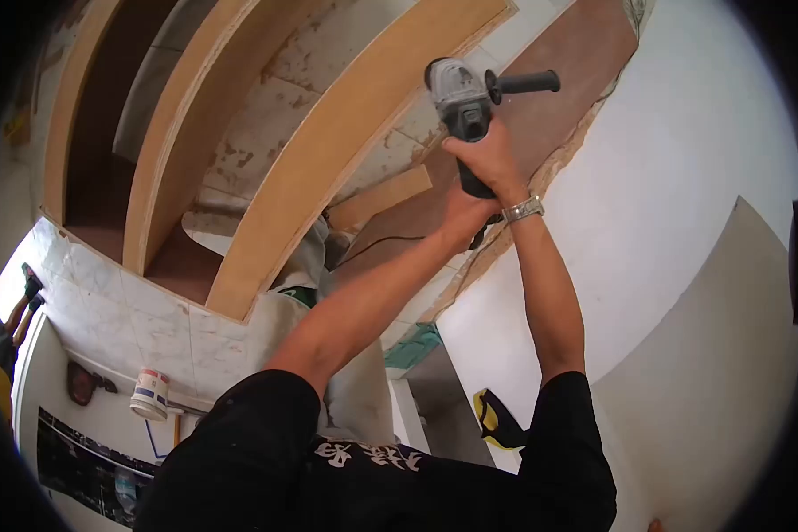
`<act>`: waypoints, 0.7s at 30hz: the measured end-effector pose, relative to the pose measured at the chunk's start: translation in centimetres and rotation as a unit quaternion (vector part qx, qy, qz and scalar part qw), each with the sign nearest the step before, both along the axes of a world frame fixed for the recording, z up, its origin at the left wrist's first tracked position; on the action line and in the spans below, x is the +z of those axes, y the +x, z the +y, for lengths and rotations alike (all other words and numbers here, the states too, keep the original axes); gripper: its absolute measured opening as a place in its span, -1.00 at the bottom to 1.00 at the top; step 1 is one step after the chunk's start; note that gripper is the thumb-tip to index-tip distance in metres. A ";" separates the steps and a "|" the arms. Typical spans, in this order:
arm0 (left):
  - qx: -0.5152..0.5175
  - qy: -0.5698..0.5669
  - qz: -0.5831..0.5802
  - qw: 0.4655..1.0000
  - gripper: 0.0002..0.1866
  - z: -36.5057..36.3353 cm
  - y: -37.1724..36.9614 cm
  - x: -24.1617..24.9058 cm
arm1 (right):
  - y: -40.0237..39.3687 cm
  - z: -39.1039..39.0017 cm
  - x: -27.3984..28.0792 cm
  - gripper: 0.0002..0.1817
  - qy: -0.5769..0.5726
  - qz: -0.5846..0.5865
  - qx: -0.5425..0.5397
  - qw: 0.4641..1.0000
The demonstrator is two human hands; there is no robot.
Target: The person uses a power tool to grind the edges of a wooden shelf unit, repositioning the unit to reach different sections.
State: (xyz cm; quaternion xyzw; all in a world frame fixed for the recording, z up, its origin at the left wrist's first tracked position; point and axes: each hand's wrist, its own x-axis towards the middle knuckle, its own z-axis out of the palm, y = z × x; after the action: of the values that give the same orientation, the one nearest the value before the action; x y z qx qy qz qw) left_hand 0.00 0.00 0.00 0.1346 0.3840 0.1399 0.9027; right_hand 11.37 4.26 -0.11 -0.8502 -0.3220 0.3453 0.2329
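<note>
An angle grinder [466,115] with a dark side handle [529,82] is raised in front of me, beside the edge of a curved wooden panel. My right hand [493,158], with a metal watch at its wrist, is closed around the tool's body behind its head. Lower down, my left hand [472,213] wraps the rear end of the grinder. The head of the tool looks blurred, and its disc cannot be made out. A thin dark cord [377,241] runs near my left forearm.
Curved wooden panels [315,151] stand at the upper left over patchy tiles. A loose wooden piece [381,197] lies between them and a brown board [566,75]. A white wall [647,257] fills the right. Lower left are a bucket [151,395] and another person [4,346].
</note>
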 end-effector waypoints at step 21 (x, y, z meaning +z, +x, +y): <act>0.027 -0.059 0.022 0.998 -0.37 -0.9 3.1 0.3 | 1.8 1.5 2.9 -0.41 -0.066 0.083 -0.012 0.994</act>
State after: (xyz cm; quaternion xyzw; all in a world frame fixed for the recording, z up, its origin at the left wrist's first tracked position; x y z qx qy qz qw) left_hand 3.09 -0.95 0.33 0.0736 0.4151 0.1377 0.8963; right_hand 13.21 5.74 2.75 -0.8358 -0.2679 0.4324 0.2066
